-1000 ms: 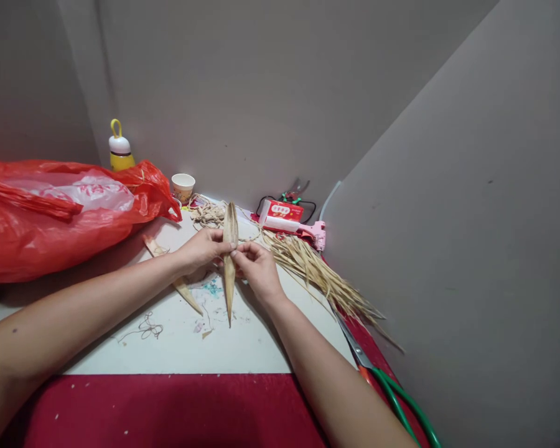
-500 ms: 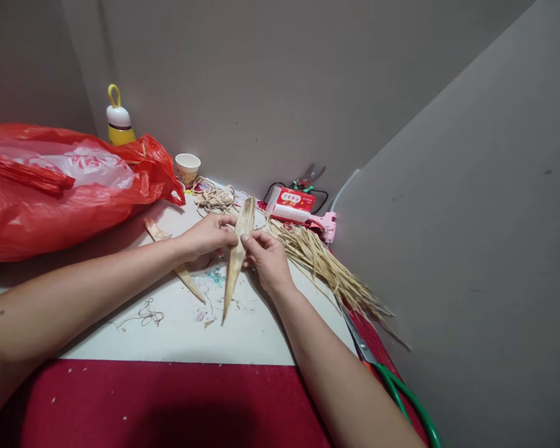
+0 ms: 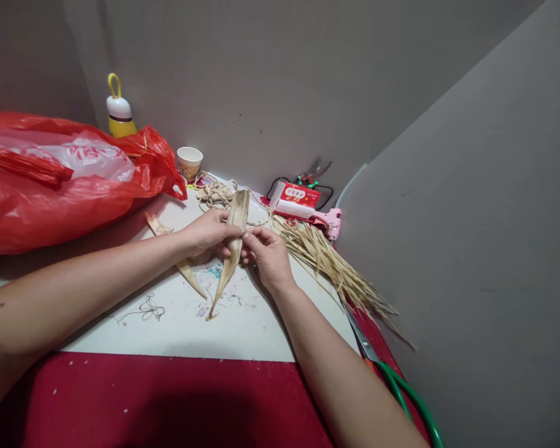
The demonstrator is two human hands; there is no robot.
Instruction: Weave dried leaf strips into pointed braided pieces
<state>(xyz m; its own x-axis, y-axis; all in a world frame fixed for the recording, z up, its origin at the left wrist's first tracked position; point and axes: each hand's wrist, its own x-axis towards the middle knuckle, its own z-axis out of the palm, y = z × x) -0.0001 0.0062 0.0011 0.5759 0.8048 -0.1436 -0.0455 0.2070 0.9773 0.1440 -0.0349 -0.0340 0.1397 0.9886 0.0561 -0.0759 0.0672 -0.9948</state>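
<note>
A long, pale dried leaf (image 3: 231,264), broad at the top and tapering to a curled point, is held above the white board (image 3: 177,339). My left hand (image 3: 209,233) pinches its left side, thumb across the front. My right hand (image 3: 269,256) is closed at its right edge, thumb and forefinger pinched close to the left thumb. Some fingers of both hands are hidden behind the leaf. Beneath the left wrist another dried leaf piece (image 3: 192,281) lies on the board, partly covered by the arm.
A bundle of dried strips (image 3: 329,264) lies right, near green-handled scissors (image 3: 394,379). Behind are braided cord (image 3: 214,194), a red-and-white box (image 3: 296,198), a pink glue gun (image 3: 331,221) and a paper cup (image 3: 189,163). A red plastic bag (image 3: 42,214) and yellow bottle (image 3: 120,118) stand left. Loose thread (image 3: 148,308) lies in front.
The leaf has turned to show a wider face, and its lower tip has swung left. My hands have drawn closer together on it, and the view has shifted slightly.
</note>
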